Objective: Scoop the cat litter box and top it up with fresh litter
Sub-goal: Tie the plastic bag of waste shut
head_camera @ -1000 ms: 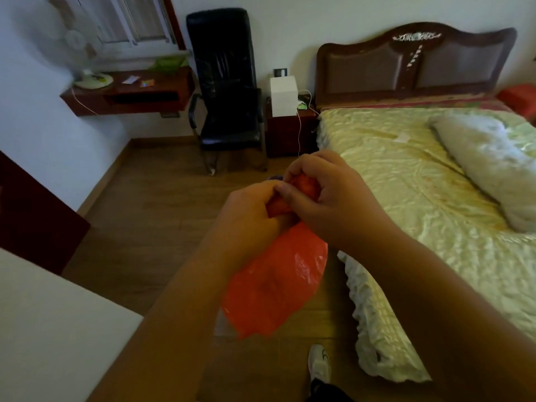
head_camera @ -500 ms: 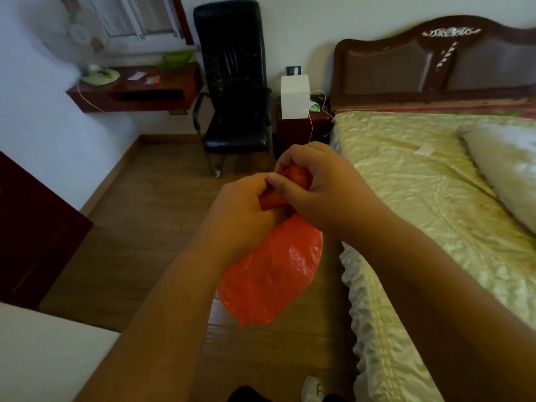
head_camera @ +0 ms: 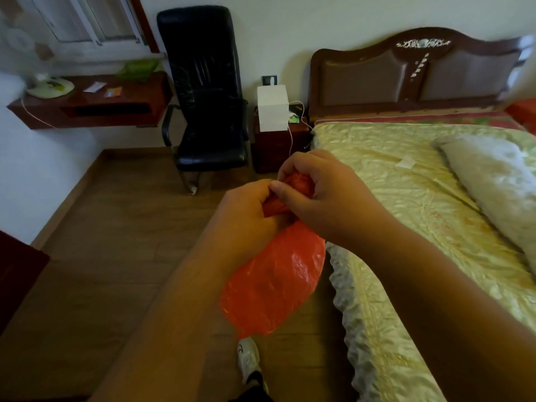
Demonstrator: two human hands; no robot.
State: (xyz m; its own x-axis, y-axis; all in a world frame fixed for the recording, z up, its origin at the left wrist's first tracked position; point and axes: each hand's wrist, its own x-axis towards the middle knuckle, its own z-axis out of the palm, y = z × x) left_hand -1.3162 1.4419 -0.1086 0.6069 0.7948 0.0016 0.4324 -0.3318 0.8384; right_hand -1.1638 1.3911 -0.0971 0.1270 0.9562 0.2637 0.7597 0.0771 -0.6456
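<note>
Fingers of both hands pinch the bunched neck of an orange bag, the left hand and right hand touching at the twist. The bag hangs bulging between the forearms, above the floor beside the bed. Judging by this, scooped waste is being tied off. No litter box is in view, so whether it was topped up cannot be told.
</note>
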